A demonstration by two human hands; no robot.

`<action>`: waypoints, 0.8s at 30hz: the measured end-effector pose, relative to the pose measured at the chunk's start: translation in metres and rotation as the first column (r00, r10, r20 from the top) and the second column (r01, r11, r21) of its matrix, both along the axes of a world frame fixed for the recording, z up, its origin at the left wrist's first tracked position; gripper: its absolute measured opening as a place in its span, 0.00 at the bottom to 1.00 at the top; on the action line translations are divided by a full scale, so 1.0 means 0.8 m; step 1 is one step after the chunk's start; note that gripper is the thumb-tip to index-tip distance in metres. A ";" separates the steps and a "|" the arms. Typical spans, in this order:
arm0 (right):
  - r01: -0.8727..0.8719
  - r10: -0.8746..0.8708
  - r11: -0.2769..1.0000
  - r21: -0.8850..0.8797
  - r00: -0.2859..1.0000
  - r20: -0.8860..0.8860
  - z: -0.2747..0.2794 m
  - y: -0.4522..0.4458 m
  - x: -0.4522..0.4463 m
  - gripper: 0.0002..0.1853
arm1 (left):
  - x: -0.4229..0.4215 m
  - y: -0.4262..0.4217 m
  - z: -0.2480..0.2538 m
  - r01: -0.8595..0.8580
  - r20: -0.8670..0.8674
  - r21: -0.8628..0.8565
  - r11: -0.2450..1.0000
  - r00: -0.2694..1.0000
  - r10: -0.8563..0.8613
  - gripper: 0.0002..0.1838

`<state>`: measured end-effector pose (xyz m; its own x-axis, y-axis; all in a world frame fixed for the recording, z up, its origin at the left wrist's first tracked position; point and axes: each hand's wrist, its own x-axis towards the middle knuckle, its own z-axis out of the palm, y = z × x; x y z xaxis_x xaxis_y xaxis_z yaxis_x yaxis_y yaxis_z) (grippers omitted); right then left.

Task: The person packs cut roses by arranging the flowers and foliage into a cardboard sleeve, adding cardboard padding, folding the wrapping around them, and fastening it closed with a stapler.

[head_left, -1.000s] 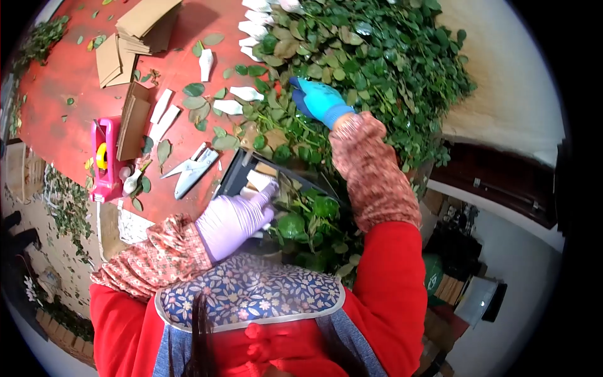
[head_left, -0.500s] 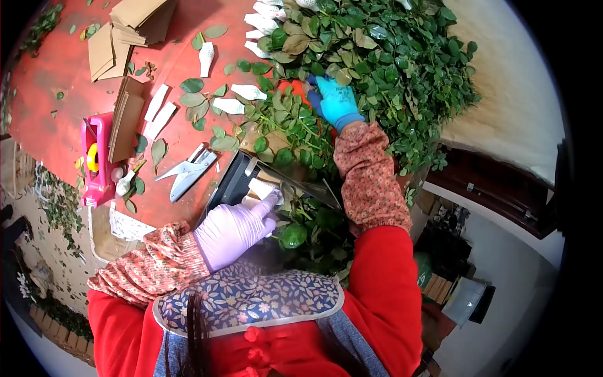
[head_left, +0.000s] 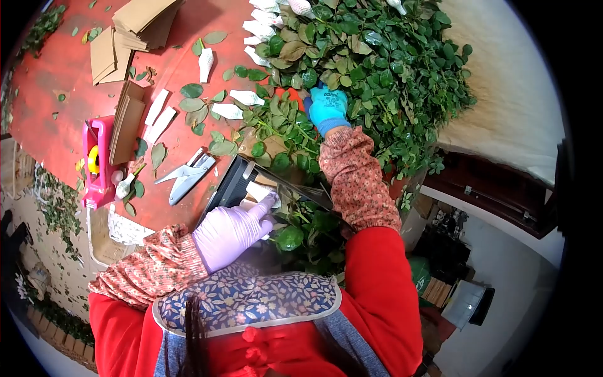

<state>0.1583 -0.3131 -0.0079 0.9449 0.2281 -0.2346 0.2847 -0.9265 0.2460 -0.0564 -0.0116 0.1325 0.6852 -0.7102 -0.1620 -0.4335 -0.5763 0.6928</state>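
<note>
The red counter (head_left: 56, 125) carries a broad heap of leafy stems (head_left: 402, 81); pulling one out could snag and tear its neighbours' leaves, since they look tangled. The black tray (head_left: 226, 188) sits at the near edge, stems across it; a hard tug there might tip it or spill its contents. The lavender-gloved left hand (head_left: 226, 235) lies over the tray, index extended against a white-sleeved flower head (head_left: 256, 191) inside; pressing too hard could bruise it. Whether those fingers grip, I cannot tell. The turquoise-gloved right hand (head_left: 328, 107) has its fingers hidden in the heap, their closure unclear; reaching blindly risks thorn pricks or snapped stems. The plier stapler (head_left: 188, 179) beside the tray could be knocked by a sweeping left forearm.
</note>
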 end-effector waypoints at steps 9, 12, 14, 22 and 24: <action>0.011 0.000 0.997 0.075 0.989 -0.148 0.033 0.010 -0.021 0.14 | -0.006 0.000 -0.006 0.084 0.149 0.000 0.996 0.985 -0.083 0.16; -0.103 0.111 0.984 0.146 0.993 -0.043 0.042 0.004 -0.050 0.19 | -0.002 0.001 -0.008 0.096 0.244 -0.070 0.993 0.967 -0.076 0.18; -0.046 0.064 0.972 0.231 0.995 -0.070 0.057 -0.005 -0.059 0.18 | -0.001 0.002 -0.001 0.134 0.205 0.024 0.991 0.969 -0.136 0.16; 0.002 -0.167 0.449 0.893 0.983 0.081 0.148 -0.053 -0.092 0.16 | -0.001 0.004 -0.003 0.108 0.248 0.010 0.994 0.963 -0.107 0.16; -0.132 -0.265 0.608 0.783 0.896 0.357 0.191 -0.072 -0.106 0.14 | -0.001 0.004 -0.004 0.114 0.257 -0.004 0.994 0.960 -0.109 0.16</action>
